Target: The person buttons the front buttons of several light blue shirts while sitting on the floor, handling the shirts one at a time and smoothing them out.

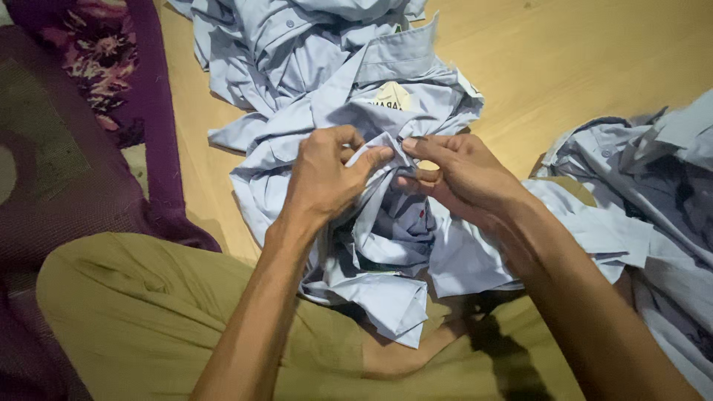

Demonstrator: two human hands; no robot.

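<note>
Wooden floor (594, 52) under left hand (323, 174) and right hand (457, 174), both knuckles-up, pinching pale blue shirt (386, 223).

Bare forearms, no sleeves showing; olive-green trousers (141, 312) on the legs.

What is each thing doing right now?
Left hand: grip pinching a fold of the shirt.
Right hand: grip pinching the same fold.
Held shirt: crumpled, on the lap.
Shirt pile: heaped on the floor.
Shirts at right: rumpled.
Purple rug: lying flat.
</note>
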